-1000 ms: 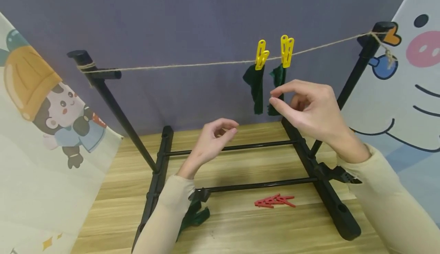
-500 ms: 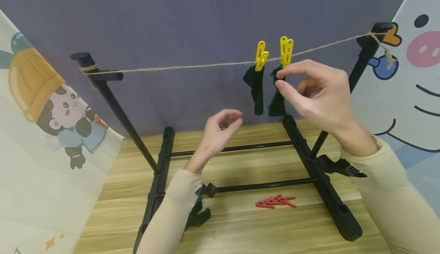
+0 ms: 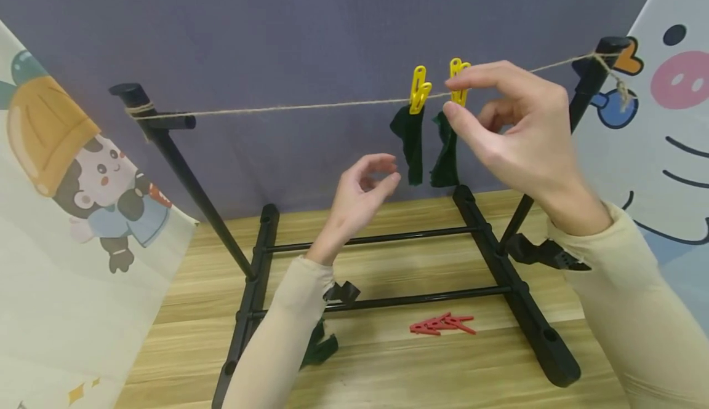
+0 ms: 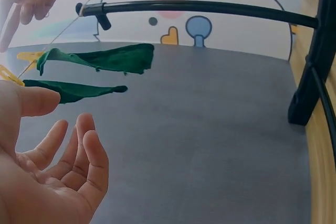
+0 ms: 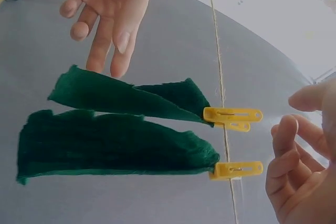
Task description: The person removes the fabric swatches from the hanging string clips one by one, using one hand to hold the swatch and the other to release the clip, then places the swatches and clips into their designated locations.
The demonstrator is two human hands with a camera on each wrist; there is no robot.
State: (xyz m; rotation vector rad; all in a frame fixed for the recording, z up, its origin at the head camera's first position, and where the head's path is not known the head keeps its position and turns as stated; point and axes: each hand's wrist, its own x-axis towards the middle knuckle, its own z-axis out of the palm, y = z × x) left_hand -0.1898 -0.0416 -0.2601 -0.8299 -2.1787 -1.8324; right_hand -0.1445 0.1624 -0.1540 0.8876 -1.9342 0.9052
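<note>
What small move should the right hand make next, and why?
The right hand should probably pinch the rightmost yellow plastic clothespin: the hand's fingers stand parted just short of that clip, which fastens a dark green cloth strip to the beige twine.

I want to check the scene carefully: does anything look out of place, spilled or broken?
Nothing looks spilled or broken. One slight oddity: a green cloth lies crumpled on the wooden surface, partly behind the left sleeve, while two similar cloths hang from the string.
</note>
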